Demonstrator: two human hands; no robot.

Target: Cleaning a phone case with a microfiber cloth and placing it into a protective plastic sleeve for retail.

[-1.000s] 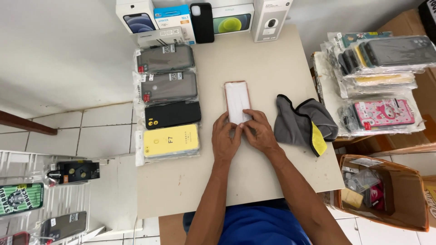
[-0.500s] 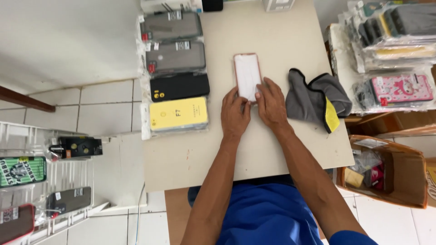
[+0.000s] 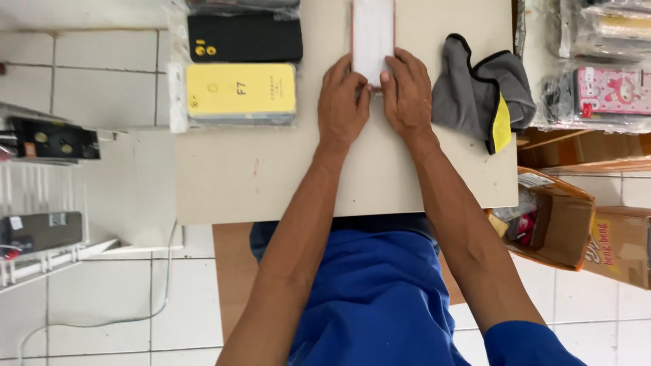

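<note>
A phone (image 3: pixel 372 34) with a pink rim and a white sheet over its screen lies flat on the beige table (image 3: pixel 271 176), its top cut off by the frame edge. My left hand (image 3: pixel 341 105) rests at the phone's lower left corner, fingertips on its bottom edge. On the lower right corner sits my right hand (image 3: pixel 407 95), thumb and fingers pressed against the phone's side and bottom. Both hands pinch at the near end of the phone.
A grey cloth with black trim and a yellow patch (image 3: pixel 485 95) lies right of the phone. Bagged cases, one yellow (image 3: pixel 241 89) and one black (image 3: pixel 244 37), lie to the left. More bagged cases (image 3: pixel 607 91) sit at right, an open cardboard box (image 3: pixel 553 217) below them.
The camera has tilted down, so the table and phone have slid up in view. My hands stay at the phone's near end, fingers shifted slightly closer together.
</note>
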